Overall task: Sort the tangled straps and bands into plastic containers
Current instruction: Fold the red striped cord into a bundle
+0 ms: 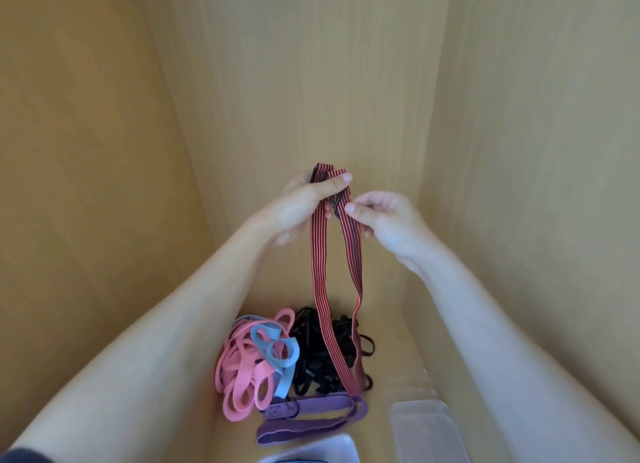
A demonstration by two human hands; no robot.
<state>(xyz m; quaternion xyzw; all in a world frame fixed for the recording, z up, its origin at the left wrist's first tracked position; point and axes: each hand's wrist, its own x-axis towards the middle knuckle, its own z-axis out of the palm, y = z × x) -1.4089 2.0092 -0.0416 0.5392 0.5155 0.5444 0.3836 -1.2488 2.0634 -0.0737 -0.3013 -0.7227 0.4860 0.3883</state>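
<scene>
A long red-and-black striped strap (320, 289) hangs folded in front of me, its two runs dropping down to the pile below. My left hand (304, 206) grips the folded top of the strap, thumb pressed across it. To the right, my right hand (381, 220) pinches the strap's right run just below the buckle. Underneath lie a tangle of black straps (311, 351), pink bands (242, 369), light blue bands (277, 351) and a purple strap (311, 414) with a dark ring.
A clear plastic container (426, 431) stands at the lower right. The rim of a white container (332, 448) shows at the bottom edge, something dark blue inside. Wooden walls close in on the left, back and right of the narrow floor.
</scene>
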